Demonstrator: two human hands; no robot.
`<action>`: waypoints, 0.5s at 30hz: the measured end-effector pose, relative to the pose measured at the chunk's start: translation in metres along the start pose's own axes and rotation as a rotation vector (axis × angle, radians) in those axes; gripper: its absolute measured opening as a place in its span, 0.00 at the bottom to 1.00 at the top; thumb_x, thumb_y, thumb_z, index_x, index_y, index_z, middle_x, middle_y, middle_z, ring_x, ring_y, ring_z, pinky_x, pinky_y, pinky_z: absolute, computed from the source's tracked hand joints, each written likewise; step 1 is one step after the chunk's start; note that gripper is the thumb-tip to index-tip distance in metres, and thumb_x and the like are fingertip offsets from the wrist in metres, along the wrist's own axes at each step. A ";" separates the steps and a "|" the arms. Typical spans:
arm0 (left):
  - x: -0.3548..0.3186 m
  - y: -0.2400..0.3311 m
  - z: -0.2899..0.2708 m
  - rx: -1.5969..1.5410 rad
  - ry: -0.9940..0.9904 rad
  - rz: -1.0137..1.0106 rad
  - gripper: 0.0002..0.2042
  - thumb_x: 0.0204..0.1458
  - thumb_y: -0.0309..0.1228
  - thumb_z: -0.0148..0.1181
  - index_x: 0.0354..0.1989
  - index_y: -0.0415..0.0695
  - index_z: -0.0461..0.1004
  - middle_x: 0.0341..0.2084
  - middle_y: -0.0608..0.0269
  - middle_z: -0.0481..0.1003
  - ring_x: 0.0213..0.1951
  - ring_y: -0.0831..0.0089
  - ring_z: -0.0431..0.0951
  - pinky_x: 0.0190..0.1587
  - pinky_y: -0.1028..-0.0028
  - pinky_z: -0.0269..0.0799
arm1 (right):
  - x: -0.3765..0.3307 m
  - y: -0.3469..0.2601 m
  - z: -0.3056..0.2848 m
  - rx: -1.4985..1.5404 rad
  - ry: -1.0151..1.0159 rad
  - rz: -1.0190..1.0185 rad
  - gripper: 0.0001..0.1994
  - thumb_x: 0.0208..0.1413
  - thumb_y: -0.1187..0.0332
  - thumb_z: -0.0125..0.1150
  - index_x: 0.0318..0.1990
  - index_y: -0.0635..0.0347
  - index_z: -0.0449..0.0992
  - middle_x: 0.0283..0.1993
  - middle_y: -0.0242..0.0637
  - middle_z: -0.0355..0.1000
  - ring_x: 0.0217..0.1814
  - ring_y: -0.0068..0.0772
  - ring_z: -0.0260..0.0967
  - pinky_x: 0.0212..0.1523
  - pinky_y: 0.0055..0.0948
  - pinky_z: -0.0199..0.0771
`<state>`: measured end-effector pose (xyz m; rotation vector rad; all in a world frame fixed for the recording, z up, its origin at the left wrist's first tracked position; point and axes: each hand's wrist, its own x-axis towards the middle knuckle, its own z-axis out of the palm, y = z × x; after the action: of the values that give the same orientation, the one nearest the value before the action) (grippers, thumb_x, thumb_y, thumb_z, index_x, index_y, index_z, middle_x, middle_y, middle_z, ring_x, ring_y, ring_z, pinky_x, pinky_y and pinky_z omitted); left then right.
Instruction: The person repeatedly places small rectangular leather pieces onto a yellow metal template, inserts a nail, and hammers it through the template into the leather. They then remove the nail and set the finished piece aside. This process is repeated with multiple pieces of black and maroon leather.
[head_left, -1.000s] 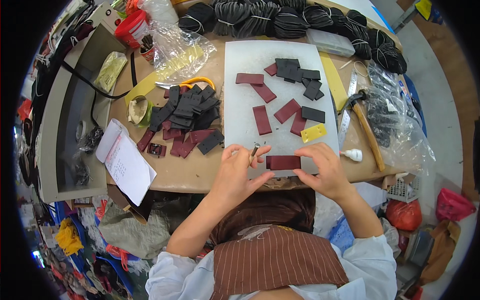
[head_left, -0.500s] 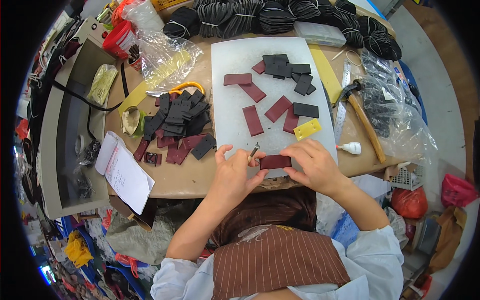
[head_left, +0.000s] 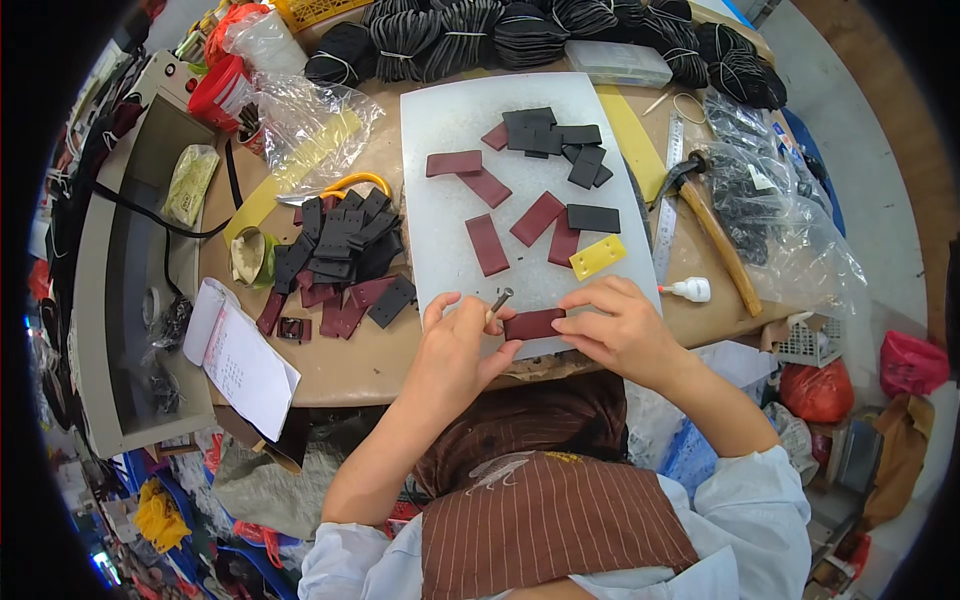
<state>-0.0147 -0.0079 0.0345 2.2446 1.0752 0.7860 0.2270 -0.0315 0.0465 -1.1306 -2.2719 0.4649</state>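
Notepad (head_left: 245, 350) of white pages lies well left of the left fingers (head_left: 467, 316); nearer to them sits a jumbled heap of flat, matte black and maroon pieces (head_left: 340, 240), some pierced with small holes. These fingers are curled around a slim metal rod (head_left: 500, 303); whether their thumb touches the strip beside it, I cannot tell. That smooth, rectangular maroon strip (head_left: 534, 324) lies between both sets of fingers, its right end pinched by the right fingers (head_left: 596, 299), whose thumb and forefinger stood wider apart a second ago. Just beyond them is a yellow rectangle (head_left: 598, 257); farther right, a wooden-handled hammer (head_left: 722, 248).
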 end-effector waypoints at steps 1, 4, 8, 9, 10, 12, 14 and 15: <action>-0.001 -0.002 0.003 0.003 0.020 0.012 0.21 0.38 0.24 0.71 0.32 0.43 0.61 0.30 0.66 0.78 0.31 0.67 0.75 0.52 0.62 0.62 | 0.002 -0.004 -0.005 -0.028 0.014 -0.010 0.13 0.42 0.70 0.69 0.38 0.55 0.78 0.44 0.36 0.72 0.48 0.42 0.68 0.48 0.37 0.68; -0.002 -0.004 0.003 0.003 0.048 0.022 0.21 0.36 0.24 0.72 0.30 0.43 0.60 0.31 0.65 0.79 0.30 0.67 0.73 0.49 0.66 0.64 | 0.015 0.007 -0.027 -0.082 0.053 -0.002 0.11 0.42 0.70 0.69 0.35 0.56 0.78 0.44 0.37 0.71 0.48 0.43 0.67 0.48 0.38 0.68; -0.002 -0.005 0.002 -0.065 0.060 -0.017 0.22 0.37 0.24 0.72 0.29 0.44 0.59 0.32 0.63 0.79 0.31 0.66 0.74 0.48 0.67 0.64 | 0.038 0.036 -0.043 -0.209 -0.125 0.291 0.11 0.42 0.70 0.69 0.35 0.57 0.76 0.42 0.37 0.70 0.50 0.42 0.66 0.47 0.36 0.67; -0.001 -0.005 0.002 -0.078 0.054 -0.020 0.22 0.37 0.24 0.73 0.29 0.44 0.59 0.32 0.63 0.79 0.31 0.66 0.74 0.48 0.67 0.64 | 0.042 0.036 -0.045 -0.202 -0.133 0.294 0.10 0.43 0.71 0.69 0.34 0.58 0.76 0.40 0.38 0.70 0.48 0.42 0.66 0.46 0.36 0.67; 0.001 -0.004 0.001 -0.091 0.049 -0.023 0.22 0.37 0.24 0.73 0.29 0.44 0.59 0.33 0.63 0.80 0.31 0.66 0.74 0.48 0.66 0.64 | 0.045 0.035 -0.047 -0.194 -0.142 0.297 0.09 0.43 0.71 0.68 0.32 0.59 0.76 0.39 0.38 0.70 0.47 0.43 0.67 0.45 0.35 0.67; 0.000 -0.005 0.001 -0.107 0.048 -0.032 0.22 0.37 0.24 0.73 0.29 0.44 0.59 0.33 0.62 0.80 0.32 0.65 0.74 0.48 0.66 0.64 | 0.049 0.035 -0.045 -0.133 -0.141 0.309 0.07 0.45 0.73 0.67 0.31 0.60 0.75 0.35 0.38 0.70 0.41 0.40 0.68 0.41 0.33 0.69; 0.001 -0.006 0.002 -0.117 0.051 -0.030 0.22 0.37 0.24 0.73 0.29 0.44 0.59 0.33 0.63 0.80 0.33 0.64 0.74 0.48 0.66 0.64 | 0.048 0.032 -0.042 -0.031 -0.112 0.337 0.05 0.48 0.74 0.65 0.32 0.62 0.76 0.31 0.37 0.72 0.33 0.33 0.70 0.35 0.29 0.70; -0.001 -0.007 0.002 -0.113 0.055 -0.034 0.22 0.37 0.24 0.73 0.29 0.44 0.59 0.33 0.63 0.80 0.34 0.64 0.74 0.48 0.65 0.64 | 0.051 0.023 -0.043 0.161 -0.129 0.449 0.05 0.49 0.73 0.64 0.33 0.63 0.76 0.30 0.38 0.72 0.29 0.31 0.70 0.31 0.28 0.70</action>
<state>-0.0169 -0.0055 0.0281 2.1159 1.0641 0.8768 0.2426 0.0258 0.0841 -1.5658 -2.0317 0.9003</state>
